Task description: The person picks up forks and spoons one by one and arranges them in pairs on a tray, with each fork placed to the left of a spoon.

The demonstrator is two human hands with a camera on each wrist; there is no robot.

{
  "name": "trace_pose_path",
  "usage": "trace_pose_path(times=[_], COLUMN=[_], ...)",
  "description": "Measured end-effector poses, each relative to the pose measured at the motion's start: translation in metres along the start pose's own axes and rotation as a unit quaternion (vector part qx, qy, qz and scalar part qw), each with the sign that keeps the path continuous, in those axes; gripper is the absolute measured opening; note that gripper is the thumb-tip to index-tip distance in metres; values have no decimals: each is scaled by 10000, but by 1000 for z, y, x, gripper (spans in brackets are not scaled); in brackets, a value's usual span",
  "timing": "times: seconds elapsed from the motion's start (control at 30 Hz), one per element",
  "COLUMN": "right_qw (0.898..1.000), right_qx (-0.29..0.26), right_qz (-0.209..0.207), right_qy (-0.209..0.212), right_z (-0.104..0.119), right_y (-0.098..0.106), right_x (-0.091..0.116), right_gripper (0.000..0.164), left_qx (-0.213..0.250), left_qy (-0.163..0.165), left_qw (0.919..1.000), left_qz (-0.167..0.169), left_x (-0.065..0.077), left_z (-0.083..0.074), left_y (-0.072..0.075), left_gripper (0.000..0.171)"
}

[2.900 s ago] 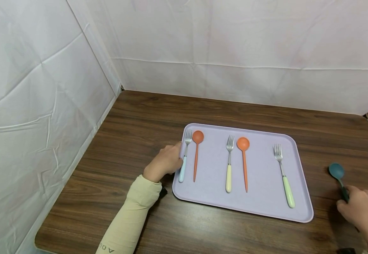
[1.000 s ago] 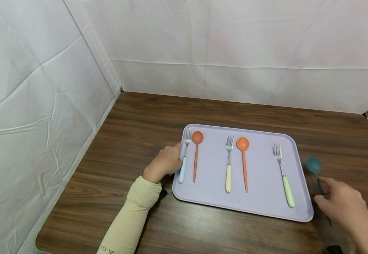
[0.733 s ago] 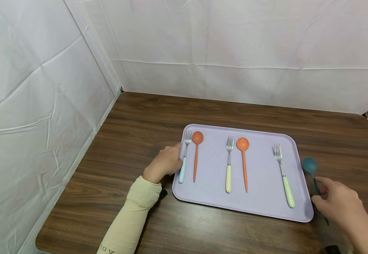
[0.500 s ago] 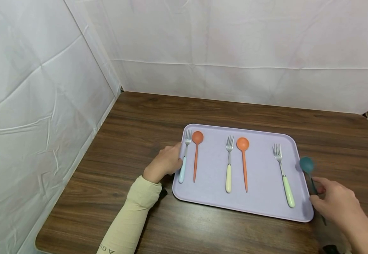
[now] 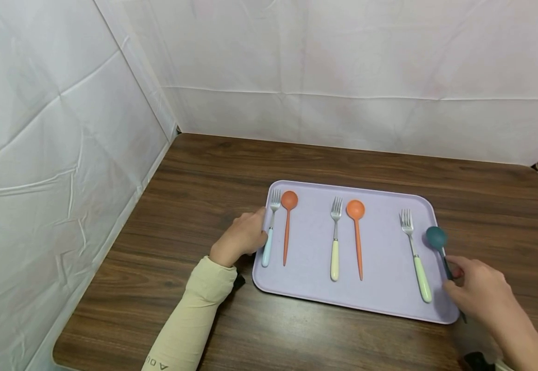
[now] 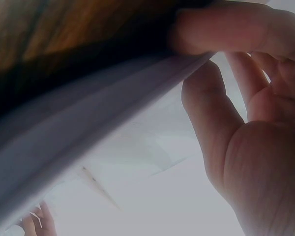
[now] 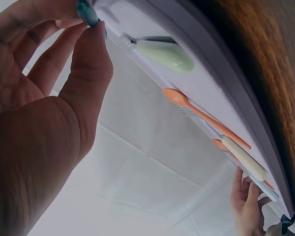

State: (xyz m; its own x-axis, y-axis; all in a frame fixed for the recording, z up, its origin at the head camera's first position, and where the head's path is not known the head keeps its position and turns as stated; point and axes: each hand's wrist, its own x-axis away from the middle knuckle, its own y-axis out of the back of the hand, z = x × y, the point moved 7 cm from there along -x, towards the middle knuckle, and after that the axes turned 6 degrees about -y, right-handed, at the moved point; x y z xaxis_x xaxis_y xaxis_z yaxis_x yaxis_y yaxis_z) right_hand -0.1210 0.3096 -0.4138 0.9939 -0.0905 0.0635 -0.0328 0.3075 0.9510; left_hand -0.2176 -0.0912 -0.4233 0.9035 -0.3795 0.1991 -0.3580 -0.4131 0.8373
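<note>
My right hand [image 5: 480, 288] pinches the thin handle of a dark teal spoon [image 5: 436, 237]; the spoon's bowl overlaps the right rim of the lilac tray [image 5: 385, 257]. In the right wrist view the thumb and forefinger meet on the teal handle. My left hand [image 5: 241, 237] is at the tray's left side, thumb and forefinger on either side of the rim in the left wrist view. On the tray lie a blue-handled fork [image 5: 267, 247], a dark orange spoon [image 5: 289, 200], a yellow-handled fork [image 5: 335, 260], an orange spoon [image 5: 355, 209] and a green-handled fork [image 5: 421, 278].
A dark wood table [image 5: 195, 180] carries the tray. White cloth [image 5: 343, 62] hangs behind it and along the left side. The table's front left corner shows near the left forearm.
My right hand has carried the teal spoon leftward from the table beside the tray to the tray's right rim. The left hand and the things on the tray stay put.
</note>
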Motion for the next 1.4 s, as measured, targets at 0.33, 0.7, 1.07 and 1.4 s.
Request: trace_pose_path(times=[0.33, 0.7, 1.07, 1.4], right_qw=[9999, 9990, 9998, 9994], right_qx=[-33, -19, -40, -45], right_qz=[-76, -310, -173, 77], right_qy=[129, 313, 8, -348], right_z=[8, 14, 14, 13], right_y=[-5, -6, -11, -12], right_x=[-3, -8, -14, -21], right_gripper=[45, 43, 38, 41], left_qx=[-49, -39, 12, 3], left_qy=[22, -7, 8, -5], left_qw=[10000, 10000, 10000, 10000], left_qz=[25, -1, 6, 0], left_x=[0, 0, 0, -1], left_z=[0, 0, 0, 2], left_y=[-1, 1, 1, -1], left_gripper=[30, 27, 26, 23])
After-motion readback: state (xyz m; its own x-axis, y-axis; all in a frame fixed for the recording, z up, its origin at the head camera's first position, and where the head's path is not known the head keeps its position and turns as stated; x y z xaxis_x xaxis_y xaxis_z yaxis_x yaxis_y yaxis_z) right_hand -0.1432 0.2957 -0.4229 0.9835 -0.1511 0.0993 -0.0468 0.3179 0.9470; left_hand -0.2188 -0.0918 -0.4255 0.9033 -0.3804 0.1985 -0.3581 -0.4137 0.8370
